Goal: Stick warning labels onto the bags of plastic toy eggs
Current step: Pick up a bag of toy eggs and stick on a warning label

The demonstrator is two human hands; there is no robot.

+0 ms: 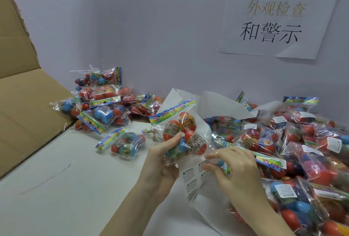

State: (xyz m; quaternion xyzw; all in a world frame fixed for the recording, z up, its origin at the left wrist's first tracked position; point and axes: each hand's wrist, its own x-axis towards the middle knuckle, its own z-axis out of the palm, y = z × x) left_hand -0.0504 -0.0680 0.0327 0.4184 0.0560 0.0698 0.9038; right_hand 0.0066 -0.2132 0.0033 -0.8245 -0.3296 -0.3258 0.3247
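crinkly clear bag (181,133), perhaps glossy labels (190,174)

We raise both forearms from the lower edge, angled inward so the hands meet. Our left hand (162,158) stands palm toward us, its thumb up and the fingers (174,138) curled in a grip. Our right hand (234,167) lies just beside those fingers, knuckles up, its thumb and forefinger pinched together and pointing left.

Bag piles (294,141) crowd right; table (56,188) left bare
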